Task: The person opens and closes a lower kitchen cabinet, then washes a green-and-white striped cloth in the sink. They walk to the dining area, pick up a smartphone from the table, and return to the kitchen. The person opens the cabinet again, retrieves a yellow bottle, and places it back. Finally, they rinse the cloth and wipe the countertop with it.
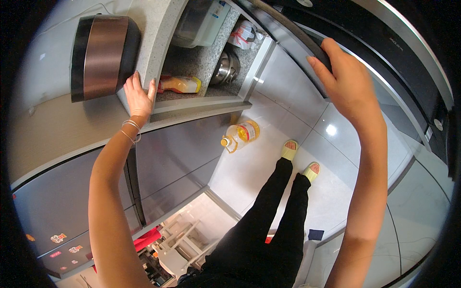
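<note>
My left hand rests with spread fingers on the corner of a speckled stone countertop, beside a black and copper-coloured kitchen appliance. My right hand grips the edge of a dark cabinet door, which stands open. Inside the cabinet a bottle with a yellow cap lies on its side near my left fingers. Behind it are a steel pot, a clear plastic container and a white and red plastic bag.
A large cooking oil bottle stands on the tiled floor near my slippered feet. The dark fridge doors are at the left. A black appliance with a curved metal trim is at the upper right, and a white chair is at the bottom.
</note>
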The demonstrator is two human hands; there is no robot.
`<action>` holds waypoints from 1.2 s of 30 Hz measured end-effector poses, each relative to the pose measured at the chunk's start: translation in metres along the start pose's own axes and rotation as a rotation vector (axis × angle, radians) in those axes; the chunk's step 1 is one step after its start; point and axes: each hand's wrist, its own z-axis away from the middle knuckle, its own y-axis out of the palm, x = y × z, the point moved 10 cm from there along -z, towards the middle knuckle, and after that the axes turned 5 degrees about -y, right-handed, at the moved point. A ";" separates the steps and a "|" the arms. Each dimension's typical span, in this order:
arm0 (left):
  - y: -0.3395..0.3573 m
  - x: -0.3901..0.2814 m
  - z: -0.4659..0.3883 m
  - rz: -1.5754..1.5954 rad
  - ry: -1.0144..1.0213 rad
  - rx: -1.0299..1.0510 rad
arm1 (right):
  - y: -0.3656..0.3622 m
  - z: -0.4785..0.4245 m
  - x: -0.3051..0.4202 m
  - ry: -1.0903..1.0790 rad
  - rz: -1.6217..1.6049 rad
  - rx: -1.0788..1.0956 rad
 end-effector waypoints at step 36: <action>0.003 0.002 0.000 -0.039 -0.024 0.066 | 0.000 0.001 0.000 0.069 -0.038 0.052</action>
